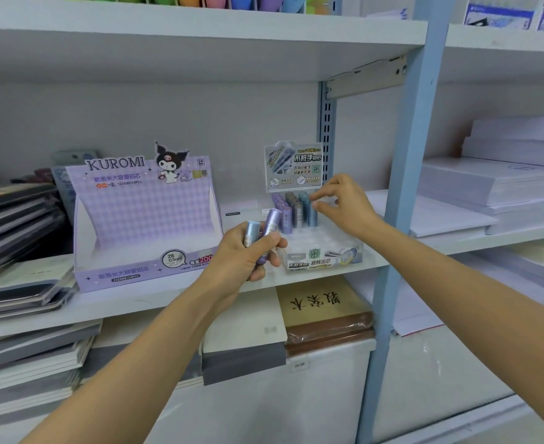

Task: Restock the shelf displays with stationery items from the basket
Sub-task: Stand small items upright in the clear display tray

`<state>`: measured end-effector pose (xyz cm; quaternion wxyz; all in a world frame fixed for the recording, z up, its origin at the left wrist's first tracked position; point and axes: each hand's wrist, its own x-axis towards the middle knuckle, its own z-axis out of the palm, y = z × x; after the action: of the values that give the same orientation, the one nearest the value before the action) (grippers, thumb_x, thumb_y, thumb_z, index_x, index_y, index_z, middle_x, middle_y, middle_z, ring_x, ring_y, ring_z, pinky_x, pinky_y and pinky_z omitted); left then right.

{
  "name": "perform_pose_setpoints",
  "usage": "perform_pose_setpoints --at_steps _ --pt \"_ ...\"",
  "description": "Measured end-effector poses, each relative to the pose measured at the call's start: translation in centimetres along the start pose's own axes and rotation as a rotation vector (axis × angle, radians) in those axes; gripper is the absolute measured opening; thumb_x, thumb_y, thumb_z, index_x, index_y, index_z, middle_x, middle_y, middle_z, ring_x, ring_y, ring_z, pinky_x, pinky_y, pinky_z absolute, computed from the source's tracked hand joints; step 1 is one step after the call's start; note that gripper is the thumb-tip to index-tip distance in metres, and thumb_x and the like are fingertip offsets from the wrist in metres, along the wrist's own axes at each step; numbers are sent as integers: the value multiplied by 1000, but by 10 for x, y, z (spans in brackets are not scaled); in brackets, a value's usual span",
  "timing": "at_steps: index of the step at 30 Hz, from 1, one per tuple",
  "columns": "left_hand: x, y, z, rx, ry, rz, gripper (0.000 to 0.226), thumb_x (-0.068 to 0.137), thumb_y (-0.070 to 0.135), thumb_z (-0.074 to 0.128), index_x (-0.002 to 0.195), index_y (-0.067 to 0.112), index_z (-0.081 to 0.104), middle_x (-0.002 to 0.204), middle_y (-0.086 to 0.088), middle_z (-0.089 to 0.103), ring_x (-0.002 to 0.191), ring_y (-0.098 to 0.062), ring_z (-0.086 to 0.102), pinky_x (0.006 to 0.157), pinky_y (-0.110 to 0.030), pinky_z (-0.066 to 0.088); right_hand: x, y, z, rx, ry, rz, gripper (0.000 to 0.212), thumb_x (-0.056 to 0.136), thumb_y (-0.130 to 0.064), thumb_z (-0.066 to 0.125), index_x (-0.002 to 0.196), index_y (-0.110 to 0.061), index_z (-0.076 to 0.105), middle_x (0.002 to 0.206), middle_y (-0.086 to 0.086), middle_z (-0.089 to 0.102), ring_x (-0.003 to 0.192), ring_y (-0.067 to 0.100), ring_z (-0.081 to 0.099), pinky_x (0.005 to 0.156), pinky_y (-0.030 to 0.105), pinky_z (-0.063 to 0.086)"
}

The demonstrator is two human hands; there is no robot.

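On the middle white shelf point(168, 299), a clear plastic display tray point(325, 248) of upright lead-refill tubes point(293, 209) is being filled. Two spare tubes, a pale blue cylinder point(252, 232) and a lilac cylinder point(271, 225), are clamped in the left hand point(248, 257) just near of the tray. The right hand point(341, 203) is poised at the far-right blue tube point(311, 213), thumb and forefinger slightly apart, nothing gripped. Each tube is best lowered straight into a free socket, so neighbours are not toppled. The purple cardboard display box point(145, 219) at left looks empty.
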<state>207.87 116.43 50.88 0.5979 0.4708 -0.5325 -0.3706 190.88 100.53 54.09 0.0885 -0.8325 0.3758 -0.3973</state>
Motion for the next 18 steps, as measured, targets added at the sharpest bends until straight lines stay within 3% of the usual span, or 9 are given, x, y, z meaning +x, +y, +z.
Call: perform_pose_setpoints --at_steps 3,6,9,14,16,18 --pt "-2 0 1 17 22 -3 17 93 19 64 107 10 63 87 -5 71 61 -9 58 41 -18 34 -10 -19 -12 227 50 -59 23 94 -23 60 115 -18 68 108 -2 59 91 14 58 82 25 47" --pt "-4 3 4 14 30 5 16 93 18 63 106 9 66 83 -4 70 59 -10 58 40 -18 32 -27 -41 -24 599 -182 -140 28 95 -21 60 122 -19 64 113 -7 66 92 7 66 80 22 53" --pt "-8 7 6 18 29 16 16 94 19 61 106 9 67 81 -4 71 57 -11 59 40 -17 32 -40 -51 -25 508 -377 -260 31 90 -12 67 120 -16 65 115 2 67 103 10 64 90 25 52" --pt "-17 16 8 -103 11 18 35 86 25 69 117 11 62 89 -13 73 54 -13 57 38 -16 30 -48 -48 -28 634 -296 -179 18 88 -6 67 105 -5 70 98 9 70 89 12 66 84 23 53" --pt "-19 21 8 -159 44 39 40 76 23 74 113 10 63 87 -12 71 51 -13 55 36 -16 29 -51 -47 -29 709 -245 -130 16 89 -6 66 104 -6 69 89 2 70 81 7 66 78 20 52" --pt "-22 23 7 -180 103 79 32 74 13 75 104 9 66 79 -7 68 49 -11 52 36 -16 27 -54 -47 -27 805 -193 -59 17 89 -6 64 105 -2 68 84 3 70 75 9 66 74 19 52"
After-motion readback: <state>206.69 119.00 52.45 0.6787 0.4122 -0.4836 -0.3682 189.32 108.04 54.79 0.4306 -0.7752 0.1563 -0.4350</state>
